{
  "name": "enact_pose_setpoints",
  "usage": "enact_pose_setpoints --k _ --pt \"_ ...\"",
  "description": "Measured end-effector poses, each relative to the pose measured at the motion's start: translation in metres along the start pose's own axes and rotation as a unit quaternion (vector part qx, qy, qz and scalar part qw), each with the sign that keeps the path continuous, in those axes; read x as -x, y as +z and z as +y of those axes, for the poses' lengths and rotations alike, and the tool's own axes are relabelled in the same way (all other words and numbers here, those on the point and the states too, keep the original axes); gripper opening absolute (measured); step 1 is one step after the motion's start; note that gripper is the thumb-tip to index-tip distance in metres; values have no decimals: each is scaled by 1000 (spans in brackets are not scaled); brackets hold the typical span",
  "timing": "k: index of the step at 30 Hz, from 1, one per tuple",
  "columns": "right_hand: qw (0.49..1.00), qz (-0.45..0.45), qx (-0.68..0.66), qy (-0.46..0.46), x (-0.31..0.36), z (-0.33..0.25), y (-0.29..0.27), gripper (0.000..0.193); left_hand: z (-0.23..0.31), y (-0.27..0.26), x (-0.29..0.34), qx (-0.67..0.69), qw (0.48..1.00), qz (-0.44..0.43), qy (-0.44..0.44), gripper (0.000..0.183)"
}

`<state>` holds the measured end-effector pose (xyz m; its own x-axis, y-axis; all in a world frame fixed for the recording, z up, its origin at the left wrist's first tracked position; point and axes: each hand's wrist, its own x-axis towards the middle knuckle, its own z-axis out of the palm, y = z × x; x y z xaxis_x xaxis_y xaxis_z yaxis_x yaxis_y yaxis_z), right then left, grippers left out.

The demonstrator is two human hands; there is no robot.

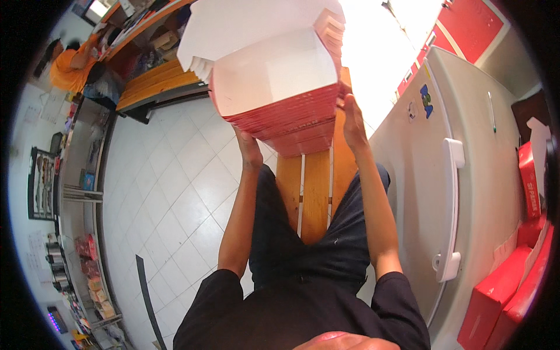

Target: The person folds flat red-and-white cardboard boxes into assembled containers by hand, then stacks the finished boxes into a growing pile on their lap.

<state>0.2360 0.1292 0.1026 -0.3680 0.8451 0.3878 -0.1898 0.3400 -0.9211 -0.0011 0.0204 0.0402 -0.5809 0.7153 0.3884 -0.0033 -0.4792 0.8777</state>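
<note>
A thick stack of nested cardboard food boxes, red outside and white inside, stands in front of me at the far end of a slatted wooden bench. The topmost box has its white lid flap raised toward the far side. My left hand is closed against the stack's lower left side, its fingertips partly hidden behind the cardboard. On the opposite side, my right hand presses the stack's right edge, thumb upward. Both arms reach forward over my legs, which straddle the bench.
A pale refrigerator stands close on my right, with red cartons beside it. Shelves line the left wall. At the far left, a person in an orange top is by a wooden counter. White tiles cover the floor.
</note>
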Motion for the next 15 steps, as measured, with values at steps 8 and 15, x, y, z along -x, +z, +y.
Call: enact_pose_setpoints --k 8,15 --pt "962 -2 37 -270 -60 -55 4 95 102 61 -49 -56 969 -34 237 108" --pt "956 -4 -18 -292 -66 -67 28 59 118 64 -62 -146 946 -31 289 63"
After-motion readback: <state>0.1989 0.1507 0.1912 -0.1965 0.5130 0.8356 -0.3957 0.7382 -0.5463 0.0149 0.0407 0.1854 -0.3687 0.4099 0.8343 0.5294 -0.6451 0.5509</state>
